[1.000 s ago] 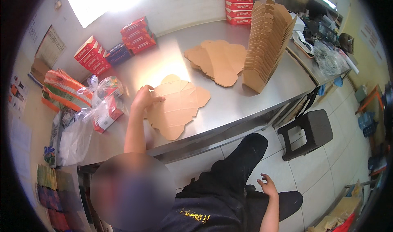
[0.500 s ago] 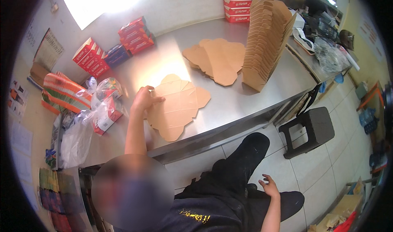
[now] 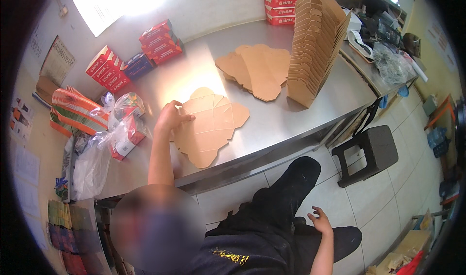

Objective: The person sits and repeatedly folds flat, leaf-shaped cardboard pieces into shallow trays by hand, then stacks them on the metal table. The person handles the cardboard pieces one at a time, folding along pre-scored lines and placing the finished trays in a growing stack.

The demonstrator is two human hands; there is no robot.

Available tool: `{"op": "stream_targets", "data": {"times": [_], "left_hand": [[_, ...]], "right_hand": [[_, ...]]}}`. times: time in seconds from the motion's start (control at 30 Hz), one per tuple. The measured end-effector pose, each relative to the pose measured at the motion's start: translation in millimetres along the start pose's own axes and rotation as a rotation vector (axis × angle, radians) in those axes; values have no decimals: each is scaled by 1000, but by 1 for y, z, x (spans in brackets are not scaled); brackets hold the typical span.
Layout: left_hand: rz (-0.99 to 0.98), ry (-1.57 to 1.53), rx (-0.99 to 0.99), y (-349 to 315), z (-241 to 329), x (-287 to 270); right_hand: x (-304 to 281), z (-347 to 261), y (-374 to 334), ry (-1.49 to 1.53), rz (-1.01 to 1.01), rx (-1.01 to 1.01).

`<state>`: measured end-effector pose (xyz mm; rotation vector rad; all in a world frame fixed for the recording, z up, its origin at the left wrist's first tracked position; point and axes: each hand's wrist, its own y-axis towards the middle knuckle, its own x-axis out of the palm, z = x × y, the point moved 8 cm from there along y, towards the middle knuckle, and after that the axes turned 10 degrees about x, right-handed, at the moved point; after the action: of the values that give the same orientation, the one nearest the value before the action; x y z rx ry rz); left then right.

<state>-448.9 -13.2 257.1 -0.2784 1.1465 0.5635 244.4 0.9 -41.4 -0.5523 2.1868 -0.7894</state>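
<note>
A flat brown cardboard box blank point(image 3: 208, 124) with creases and rounded flaps lies on the steel table. My left hand point(image 3: 171, 117) is at its left edge, thumb laid over the top and fingers bent around that side; part of the grip is hidden. Farther right lies a small pile of similar blanks point(image 3: 259, 68). Beside that pile stands a tall nested stack of folded brown cardboard boxes point(image 3: 315, 51). Away from the table, my right hand point(image 3: 320, 220) hangs over my leg, fingers loosely apart and holding nothing.
Red boxes point(image 3: 162, 42) and more red boxes point(image 3: 107, 68) sit along the wall, with another red stack point(image 3: 280, 5) behind. Plastic bags point(image 3: 124, 124) and orange nested cartons point(image 3: 77, 110) occupy the left end. A dark stool point(image 3: 369, 153) stands on the tiled floor.
</note>
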Motion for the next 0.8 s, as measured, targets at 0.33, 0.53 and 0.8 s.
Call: {"op": "stream_targets", "data": {"times": [0.33,0.53,0.8], "left_hand": [[89,-12,-13,-9,19,-10],[135,7,47,-20,49,-21],[212,-432,245,-60,83,-94]], "right_hand": [[1,0,0,23,-12,20],[0,5,1,20,-15,8],[-2,-1,-5,22,-40,25]]}}
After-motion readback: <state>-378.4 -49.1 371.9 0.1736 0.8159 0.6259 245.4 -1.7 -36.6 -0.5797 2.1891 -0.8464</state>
